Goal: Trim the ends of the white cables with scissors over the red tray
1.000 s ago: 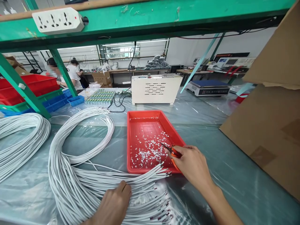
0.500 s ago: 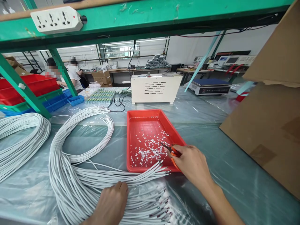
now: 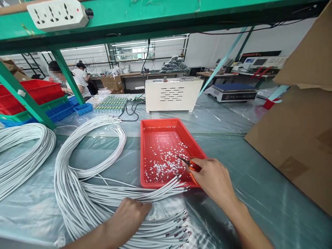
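Observation:
Orange-handled wire cutters point(image 3: 194, 167) are gripped in my right hand point(image 3: 214, 178), their dark jaws pointing left above the red tray point(image 3: 142, 155). Small whitish scraps point(image 3: 164, 164) lie scattered across the tray floor. My left hand point(image 3: 129, 219) is closed over the bundle of white cables point(image 3: 103, 193), its fingers curled down among them; exactly which strands it grips is hidden. One group of cable ends point(image 3: 177, 183) reaches over the tray's near edge. Other ends point(image 3: 181, 228), with dark tips, fan out nearer to me.
Another white cable coil point(image 3: 26, 148) lies at left. Behind the tray stand a cream metal box point(image 3: 172, 95) and a scale point(image 3: 232, 91). A large cardboard box point(image 3: 293, 148) borders the right side. Stacked bins point(image 3: 33, 93) and a green shelf beam point(image 3: 155, 15) frame the bench. Two people sit beyond.
My left hand has shifted slightly right and up along the cables, its thumb now showing farther right. The right hand and wire cutters stay almost still. The view has tilted slightly.

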Tool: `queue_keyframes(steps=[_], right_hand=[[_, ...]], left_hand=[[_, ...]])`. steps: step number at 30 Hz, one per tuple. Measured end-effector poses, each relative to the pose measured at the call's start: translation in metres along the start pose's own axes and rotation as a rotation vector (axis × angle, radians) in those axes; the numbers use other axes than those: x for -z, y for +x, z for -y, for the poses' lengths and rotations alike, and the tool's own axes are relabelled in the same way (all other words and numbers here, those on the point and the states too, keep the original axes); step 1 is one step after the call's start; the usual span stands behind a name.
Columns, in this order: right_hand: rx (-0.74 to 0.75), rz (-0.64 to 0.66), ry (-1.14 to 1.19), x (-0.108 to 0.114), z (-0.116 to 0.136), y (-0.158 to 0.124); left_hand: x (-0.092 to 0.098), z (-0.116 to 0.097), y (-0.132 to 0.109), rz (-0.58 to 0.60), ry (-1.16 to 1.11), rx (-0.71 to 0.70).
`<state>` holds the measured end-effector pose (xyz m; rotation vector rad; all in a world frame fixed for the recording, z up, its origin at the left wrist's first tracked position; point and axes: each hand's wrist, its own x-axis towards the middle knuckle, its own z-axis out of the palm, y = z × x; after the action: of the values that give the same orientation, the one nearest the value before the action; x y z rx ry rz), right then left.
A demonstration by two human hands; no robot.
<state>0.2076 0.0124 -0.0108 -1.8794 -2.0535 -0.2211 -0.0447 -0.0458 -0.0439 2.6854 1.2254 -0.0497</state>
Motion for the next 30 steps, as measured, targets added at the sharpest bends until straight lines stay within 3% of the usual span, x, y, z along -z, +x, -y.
queue_keyframes(steps=[4,7,10,16,19,24,30], right_hand=[[0.0,0.003,0.0,0.001,0.0,0.0],[-0.003,0.005,-0.002,0.002,0.0,-0.001],[-0.006,0.011,-0.002,0.002,0.001,0.0],[-0.002,0.015,0.003,0.003,0.001,-0.001],[-0.001,0.012,0.001,0.003,0.0,-0.001],[-0.011,0.004,-0.014,0.003,-0.001,-0.002],[-0.015,0.005,-0.015,0.005,-0.002,-0.001]], left_hand=[[0.003,-0.002,0.005,0.105,0.12,-0.088],[0.006,-0.003,0.007,0.12,0.109,-0.084],[0.014,-0.004,0.005,0.019,-0.055,-0.027],[0.047,-0.001,0.02,-0.348,-0.469,0.136],[0.057,0.009,0.043,-0.443,-0.399,0.189],[0.055,0.029,0.071,-0.508,-0.283,0.206],[0.048,0.031,0.05,-0.549,-0.207,0.263]])
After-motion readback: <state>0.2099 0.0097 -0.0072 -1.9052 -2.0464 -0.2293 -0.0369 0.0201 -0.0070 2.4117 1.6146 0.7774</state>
